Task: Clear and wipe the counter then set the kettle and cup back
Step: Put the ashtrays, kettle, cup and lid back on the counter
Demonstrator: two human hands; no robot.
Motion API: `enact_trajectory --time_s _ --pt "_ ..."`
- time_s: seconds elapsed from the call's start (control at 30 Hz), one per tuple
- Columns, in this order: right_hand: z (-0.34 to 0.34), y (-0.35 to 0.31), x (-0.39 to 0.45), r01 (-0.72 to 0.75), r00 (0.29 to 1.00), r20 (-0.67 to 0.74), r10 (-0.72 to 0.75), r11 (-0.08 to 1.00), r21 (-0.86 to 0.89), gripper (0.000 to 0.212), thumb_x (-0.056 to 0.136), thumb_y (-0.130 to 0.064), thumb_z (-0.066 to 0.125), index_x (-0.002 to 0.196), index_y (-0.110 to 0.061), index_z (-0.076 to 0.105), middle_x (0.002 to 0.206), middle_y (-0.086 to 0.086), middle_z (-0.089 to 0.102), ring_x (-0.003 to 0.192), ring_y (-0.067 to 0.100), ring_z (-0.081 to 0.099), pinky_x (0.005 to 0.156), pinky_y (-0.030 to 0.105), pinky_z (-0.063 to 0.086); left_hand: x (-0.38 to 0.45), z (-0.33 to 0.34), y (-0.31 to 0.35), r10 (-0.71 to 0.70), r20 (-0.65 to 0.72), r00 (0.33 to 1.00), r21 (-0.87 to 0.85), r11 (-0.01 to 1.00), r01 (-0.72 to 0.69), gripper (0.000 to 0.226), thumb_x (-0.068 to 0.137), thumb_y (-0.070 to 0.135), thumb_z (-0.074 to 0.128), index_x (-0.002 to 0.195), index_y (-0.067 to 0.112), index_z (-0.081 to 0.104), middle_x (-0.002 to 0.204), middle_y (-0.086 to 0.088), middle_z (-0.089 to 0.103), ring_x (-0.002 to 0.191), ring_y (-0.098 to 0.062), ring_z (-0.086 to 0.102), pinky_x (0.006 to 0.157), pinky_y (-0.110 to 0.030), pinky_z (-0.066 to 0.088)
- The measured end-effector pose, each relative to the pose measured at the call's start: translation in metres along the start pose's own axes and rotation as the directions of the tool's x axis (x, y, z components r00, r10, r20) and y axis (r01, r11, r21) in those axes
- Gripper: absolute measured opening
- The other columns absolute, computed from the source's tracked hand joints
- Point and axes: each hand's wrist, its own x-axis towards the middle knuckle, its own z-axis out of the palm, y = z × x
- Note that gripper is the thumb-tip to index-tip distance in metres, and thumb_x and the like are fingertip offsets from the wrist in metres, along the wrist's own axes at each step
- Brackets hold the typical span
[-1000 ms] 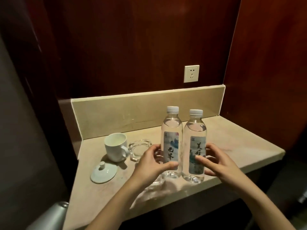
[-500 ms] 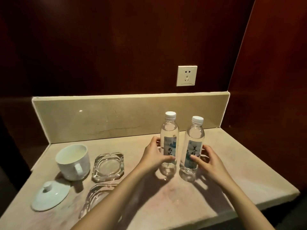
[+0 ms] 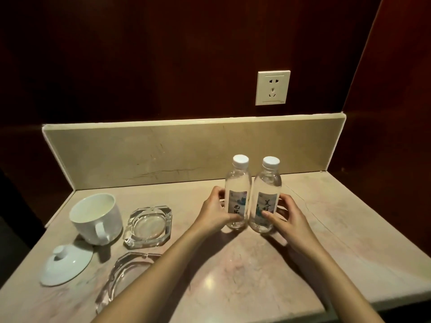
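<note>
So the counter is a beige-pink stone slab in a dark wood nook, with a matching backsplash along the back wall and a white socket above it.

Both forearms come in from the bottom. The left hand is wrapped around the left bottle, thumb across the front of the label, fingers curled round the far side. The right hand grips the right bottle the same way, thumb on the label. The two bottles are clear with white caps, upright, standing side by side and just about touching, toward the back middle of the counter.

Over on the left is the cup, white, upright, handle facing the camera. Just right of it sits a square glass ashtray, and a second ashtray lies nearer the front edge, partly hidden under the left forearm. The cup's lid lies on the counter in front of the cup, knob up, not on it.
</note>
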Motion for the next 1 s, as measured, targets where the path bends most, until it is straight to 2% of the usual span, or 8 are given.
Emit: enact_trajectory --time_s 0.1,0.23,0.27,0.4,0.47,0.67,0.83,1.0 --pt "0.000 0.001 -0.002 -0.007 1.000 -0.021 0.007 1.000 0.001 0.050 0.081 -0.018 0.073 0.125 -0.028 0.051 0.120 -0.008 0.064 0.114 0.015 0.061 0.096 0.046 0.051 -0.003 -0.001 -0.001 -0.006 0.019 1.000 -0.036 0.999 0.006 0.071 0.059 0.010 0.088 0.114 0.021 0.044 0.119 0.000 0.059 0.112 -0.017 0.057 0.100 -0.039 0.047" --pt "-0.001 -0.012 -0.006 0.022 1.000 0.012 -0.020 0.973 -0.228 0.055 0.085 -0.016 0.069 0.134 -0.015 0.044 0.123 -0.008 0.056 0.106 0.005 0.055 0.075 0.006 0.047 -0.009 -0.005 0.001 0.012 0.071 0.997 -0.033 0.999 -0.009 0.076 0.063 0.014 0.087 0.123 0.021 0.042 0.127 -0.001 0.057 0.117 -0.016 0.056 0.103 -0.039 0.045" --pt "-0.002 -0.014 -0.007 0.019 1.000 0.015 -0.014 0.952 -0.306 0.056 0.085 -0.016 0.069 0.135 -0.011 0.044 0.121 -0.007 0.055 0.103 0.005 0.054 0.070 0.004 0.044 -0.012 -0.007 0.001 0.016 0.081 0.997 -0.026 1.000 -0.014 0.077 0.064 0.016 0.087 0.126 0.020 0.041 0.129 -0.001 0.056 0.117 -0.015 0.055 0.104 -0.038 0.045" --pt "-0.005 -0.018 -0.022 -0.050 0.998 -0.045 0.032 0.871 -0.489 0.053 0.083 -0.024 0.072 0.129 -0.006 0.052 0.121 0.005 0.062 0.095 0.013 0.058 0.081 0.026 0.047 -0.031 -0.022 0.003 0.048 0.131 0.990 0.070 0.996 -0.058 0.082 0.069 0.020 0.084 0.136 0.013 0.037 0.130 0.002 0.050 0.113 -0.008 0.050 0.100 -0.024 0.043" --pt "-0.006 -0.026 -0.034 -0.072 0.997 -0.036 0.063 0.845 -0.529 0.043 0.083 -0.026 0.072 0.121 -0.009 0.059 0.113 0.005 0.066 0.092 0.015 0.063 0.083 0.032 0.050 -0.044 -0.035 0.003 0.052 0.136 0.989 0.139 0.988 -0.071 0.081 0.070 0.019 0.083 0.137 0.010 0.037 0.132 -0.001 0.047 0.113 -0.013 0.052 0.098 -0.028 0.046" --pt "0.034 -0.072 -0.080 0.031 0.991 0.123 0.054 0.800 -0.599 0.034 0.084 -0.031 0.069 0.115 -0.021 0.059 0.104 -0.008 0.061 0.093 0.004 0.059 0.082 0.026 0.051 -0.093 -0.096 0.001 0.177 0.181 0.967 0.436 0.867 -0.240 0.049 0.073 0.022 0.077 0.117 0.020 0.058 0.118 0.005 0.060 0.103 -0.011 0.058 0.085 -0.026 0.048" --pt "0.107 -0.109 -0.128 0.187 0.965 0.261 -0.026 0.767 -0.613 0.034 0.082 -0.038 0.069 0.113 -0.028 0.058 0.105 -0.015 0.061 0.094 -0.002 0.059 0.082 0.023 0.053 -0.159 -0.157 -0.006 0.180 0.248 0.952 0.596 0.746 -0.296 0.040 0.077 0.027 0.071 0.115 0.023 0.059 0.114 0.005 0.061 0.103 -0.013 0.057 0.088 -0.035 0.049" --pt "0.184 -0.128 -0.179 0.280 0.918 0.393 -0.051 0.784 -0.553 0.032 0.082 -0.038 0.069 0.110 -0.027 0.060 0.103 -0.016 0.064 0.092 -0.002 0.062 0.082 0.022 0.052 -0.229 -0.221 -0.031 0.162 0.211 0.964 0.657 0.707 -0.262 0.037 0.077 0.029 0.069 0.112 0.029 0.057 0.114 0.010 0.059 0.102 -0.009 0.054 0.086 -0.033 0.047"
